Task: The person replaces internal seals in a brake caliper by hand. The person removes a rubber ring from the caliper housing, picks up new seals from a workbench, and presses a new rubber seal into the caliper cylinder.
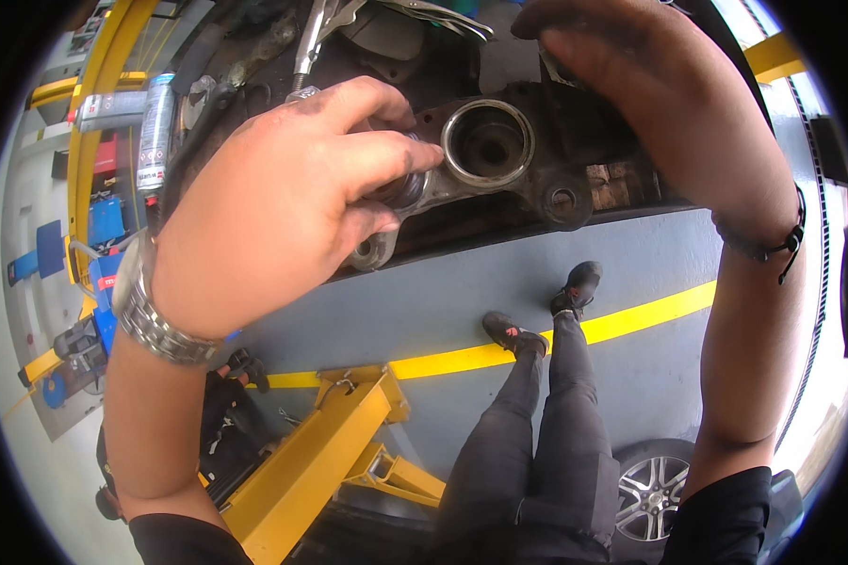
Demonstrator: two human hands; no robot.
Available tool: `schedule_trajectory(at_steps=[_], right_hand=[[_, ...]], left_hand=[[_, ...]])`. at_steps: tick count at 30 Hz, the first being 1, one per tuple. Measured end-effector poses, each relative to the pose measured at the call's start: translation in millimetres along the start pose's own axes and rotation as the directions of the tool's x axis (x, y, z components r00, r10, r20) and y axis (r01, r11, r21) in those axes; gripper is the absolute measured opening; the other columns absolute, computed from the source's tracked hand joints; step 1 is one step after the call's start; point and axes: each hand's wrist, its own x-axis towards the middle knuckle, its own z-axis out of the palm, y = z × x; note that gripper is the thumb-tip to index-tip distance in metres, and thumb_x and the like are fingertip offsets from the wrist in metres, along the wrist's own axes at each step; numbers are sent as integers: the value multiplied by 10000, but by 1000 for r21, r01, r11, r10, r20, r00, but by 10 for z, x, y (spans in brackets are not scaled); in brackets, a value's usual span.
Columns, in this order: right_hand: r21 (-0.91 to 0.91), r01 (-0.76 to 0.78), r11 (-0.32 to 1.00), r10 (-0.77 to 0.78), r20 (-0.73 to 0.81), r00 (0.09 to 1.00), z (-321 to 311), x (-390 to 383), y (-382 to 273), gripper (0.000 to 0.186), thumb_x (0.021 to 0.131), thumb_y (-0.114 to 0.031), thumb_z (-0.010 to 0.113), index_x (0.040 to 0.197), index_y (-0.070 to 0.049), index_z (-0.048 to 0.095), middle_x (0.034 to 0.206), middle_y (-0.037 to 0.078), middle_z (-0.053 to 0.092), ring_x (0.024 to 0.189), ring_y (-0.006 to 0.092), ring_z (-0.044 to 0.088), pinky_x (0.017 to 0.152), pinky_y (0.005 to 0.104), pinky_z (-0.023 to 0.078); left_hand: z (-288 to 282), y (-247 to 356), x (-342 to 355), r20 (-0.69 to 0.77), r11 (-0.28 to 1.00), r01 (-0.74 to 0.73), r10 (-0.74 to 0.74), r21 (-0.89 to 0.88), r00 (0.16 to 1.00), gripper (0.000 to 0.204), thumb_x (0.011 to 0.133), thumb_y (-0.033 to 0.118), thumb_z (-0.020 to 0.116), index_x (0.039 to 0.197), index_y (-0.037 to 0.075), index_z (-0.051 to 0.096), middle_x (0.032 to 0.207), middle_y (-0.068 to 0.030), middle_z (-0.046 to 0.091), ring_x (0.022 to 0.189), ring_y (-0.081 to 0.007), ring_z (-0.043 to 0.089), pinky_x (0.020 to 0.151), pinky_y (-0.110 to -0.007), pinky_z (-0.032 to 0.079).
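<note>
In front of me lies a dark, greasy brake caliper (537,188) with two round cylinders side by side. My left hand (292,169), with a metal watch on its wrist, reaches over the left cylinder. Its fingers and thumb curve around a dark round piston (409,192), mostly hidden under them. The index fingertip comes close to the shiny rim of the right-hand cylinder (488,141), which shows a deep dark hollow. At the upper right, my right hand (603,42) is raised beyond the caliper. Its fingers are dark, blurred and partly cut off by the top edge.
Metal pliers (433,13) and a metal rod-shaped tool (311,40) lie behind the caliper. A spray can (155,132) stands at the left. Below are a yellow lift arm (301,452), a wheel (652,485), my legs and another person's dark shoes (247,367).
</note>
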Motion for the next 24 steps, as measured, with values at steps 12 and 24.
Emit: schedule_trajectory(at_steps=[12,24], right_hand=[[-70,-86,994,89,39,995,16,4,-129,219,1017,-137,615,1168,11,675,1016,188,720,914,288,710,833,374,561],[-468,531,706,-628,-67,776,573,-321,122,318,780,-96,750,1097,-97,765,1190,125,683,1073,271,682,886,450,502]], left_hand=[[-44,-11,18,16,999,10,-9,-51,1000,526,702,-44,794,1206,95,735,1245,-131,624,1047,-314,666,904,-388,564],[-34,-12,-28,8,937,233,-239,-261,971,747,668,-71,804,1367,118,621,1226,-141,692,1087,-284,701,935,-379,574]])
